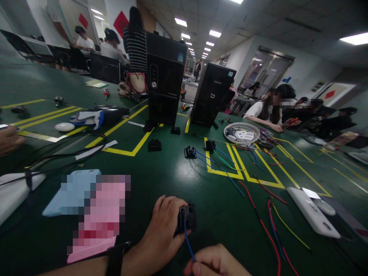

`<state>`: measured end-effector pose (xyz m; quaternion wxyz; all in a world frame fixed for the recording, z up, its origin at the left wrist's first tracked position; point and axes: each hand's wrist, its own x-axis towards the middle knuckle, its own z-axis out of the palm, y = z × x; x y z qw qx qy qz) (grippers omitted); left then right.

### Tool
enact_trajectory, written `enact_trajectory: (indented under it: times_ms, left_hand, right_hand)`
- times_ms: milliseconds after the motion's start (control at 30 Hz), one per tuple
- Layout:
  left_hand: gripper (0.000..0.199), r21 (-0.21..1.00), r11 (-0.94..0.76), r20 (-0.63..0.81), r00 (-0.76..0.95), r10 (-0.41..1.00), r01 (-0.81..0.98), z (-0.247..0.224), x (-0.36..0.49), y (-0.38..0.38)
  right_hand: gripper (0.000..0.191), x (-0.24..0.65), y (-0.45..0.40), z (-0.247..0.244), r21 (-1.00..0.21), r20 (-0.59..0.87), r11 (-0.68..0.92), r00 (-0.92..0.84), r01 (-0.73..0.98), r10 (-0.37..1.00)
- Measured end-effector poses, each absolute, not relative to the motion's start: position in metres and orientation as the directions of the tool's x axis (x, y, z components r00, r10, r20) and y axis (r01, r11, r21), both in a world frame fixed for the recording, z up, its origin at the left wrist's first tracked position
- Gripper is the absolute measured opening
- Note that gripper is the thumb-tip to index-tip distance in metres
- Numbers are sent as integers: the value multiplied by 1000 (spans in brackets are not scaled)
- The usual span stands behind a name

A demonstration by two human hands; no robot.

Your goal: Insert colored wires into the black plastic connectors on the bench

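A small black part sits at the lower middle of the green table, with my left hand closed round its left side. One end of a blue wire meets the face of this part; whether it goes inside cannot be made out. My right hand, at the bottom edge, pinches the same wire below the part. Farther off stand similar black parts: one bare, another with blue wires attached, and a third with blue and green wires.
Red wires and a yellow wire lie to the right, near a white power bank. A pink item and a blue one lie left. Behind are a white basket, two black towers and several people. Another person's hand shows far left.
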<state>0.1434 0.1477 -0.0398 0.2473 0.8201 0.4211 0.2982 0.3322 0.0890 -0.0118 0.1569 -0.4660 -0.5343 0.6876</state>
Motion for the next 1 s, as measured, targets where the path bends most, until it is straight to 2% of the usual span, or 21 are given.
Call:
enact_trajectory:
  times_ms: [200, 300, 467, 700, 900, 1000]
  left_hand:
    - [45, 653, -524, 273, 475, 836, 547, -38, 143, 147]
    - [46, 647, -533, 284, 476, 832, 545, -39, 142, 147]
    - [45, 649, -536, 288, 477, 830, 540, -43, 142, 149]
    - [48, 651, -536, 281, 485, 828, 538, -43, 142, 149]
    - [48, 654, -534, 265, 499, 825, 536, -43, 142, 149]
    - [49, 649, -540, 274, 497, 823, 536, -43, 143, 148]
  right_hand:
    - [53, 339, 88, -2, -935, -354, -267, -545, 235, 760]
    - [52, 339, 87, -6, -924, -381, -295, -570, 241, 728]
    - [64, 333, 88, -14, -888, -454, -321, -524, 329, 721]
    - [59, 335, 89, -1, -936, -338, -215, -539, 279, 771]
    - [71, 333, 89, -4, -880, -438, -235, -513, 412, 738]
    - [66, 335, 89, -4, -894, -410, -202, -547, 401, 730]
